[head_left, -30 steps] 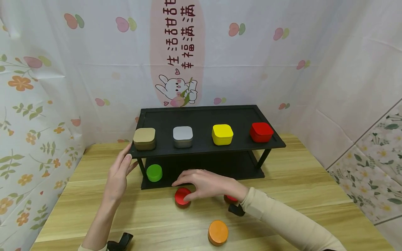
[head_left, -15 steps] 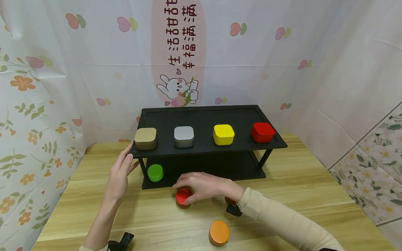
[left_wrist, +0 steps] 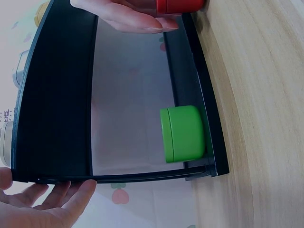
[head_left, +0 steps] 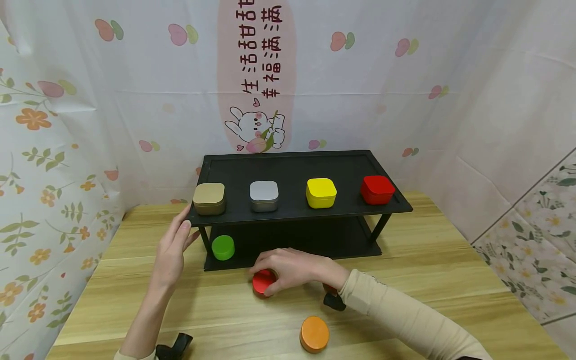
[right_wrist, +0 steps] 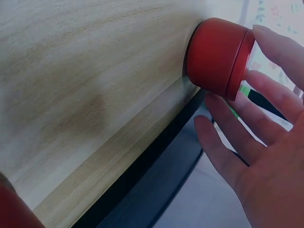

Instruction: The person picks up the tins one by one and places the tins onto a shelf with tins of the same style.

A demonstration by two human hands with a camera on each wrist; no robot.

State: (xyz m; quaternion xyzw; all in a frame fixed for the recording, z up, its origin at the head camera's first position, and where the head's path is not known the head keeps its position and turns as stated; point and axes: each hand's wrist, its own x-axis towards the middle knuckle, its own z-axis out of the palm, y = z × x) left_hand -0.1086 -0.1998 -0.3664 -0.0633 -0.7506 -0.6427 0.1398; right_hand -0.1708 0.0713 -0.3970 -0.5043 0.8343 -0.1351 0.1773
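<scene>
My left hand (head_left: pixel 170 250) rests against the left front corner of a black two-tier shelf (head_left: pixel 288 167), its fingers fairly straight; in the left wrist view the fingertips touch the shelf's end. On the table just in front of the shelf, my right hand (head_left: pixel 294 265) holds a round red tin (head_left: pixel 262 284) between thumb and fingers. The right wrist view shows that red tin (right_wrist: pixel 213 57) standing on the wood, thumb at its lid and fingers around its far side. A round green tin (head_left: pixel 223 248) stands on the lower tier near the left end.
Square tins in gold (head_left: pixel 209 200), silver (head_left: pixel 264 196), yellow (head_left: pixel 321 193) and red (head_left: pixel 378 190) line the upper tier. An orange round tin (head_left: pixel 314 334) stands nearer me on the table. Another red tin (head_left: pixel 330 289) is mostly hidden by my right wrist. A printed curtain hangs behind.
My right hand has lowered slightly and its fingers have closed in around the round red tin. The left hand has stayed at the shelf corner. The view has shifted very slightly.
</scene>
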